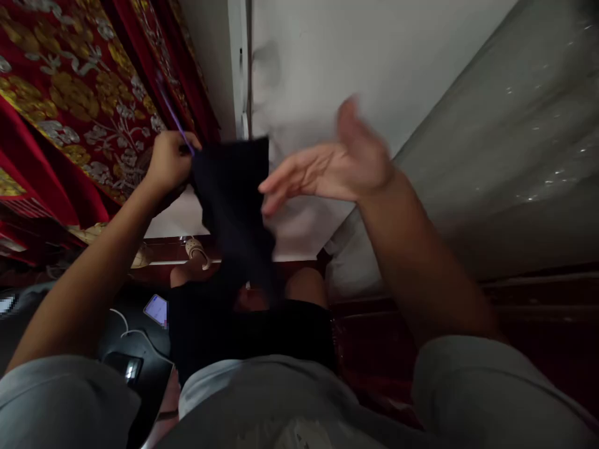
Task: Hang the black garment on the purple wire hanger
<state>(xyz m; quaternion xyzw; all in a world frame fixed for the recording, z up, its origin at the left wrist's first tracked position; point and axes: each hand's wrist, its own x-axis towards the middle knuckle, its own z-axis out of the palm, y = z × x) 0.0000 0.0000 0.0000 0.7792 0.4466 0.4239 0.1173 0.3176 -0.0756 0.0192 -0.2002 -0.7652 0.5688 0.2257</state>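
In mid-air, cloth (231, 193): dark, hanging before the white wall (327, 56), pinched at its upper corner.
Left hand (169, 161): clenched on the cloth's corner.
Right hand (327, 168): released, fingers spread, fingertips at the cloth's edge, blurred.
Curtain (70, 93): red with gold flowers, behind the left hand.
Phone (156, 308): lit, below, beside a white cable (124, 321).

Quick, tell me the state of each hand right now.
Left hand: closed, gripping the top corner of the dark cloth.
Right hand: open, holding nothing, fingertips at the cloth's edge; contact cannot be told.
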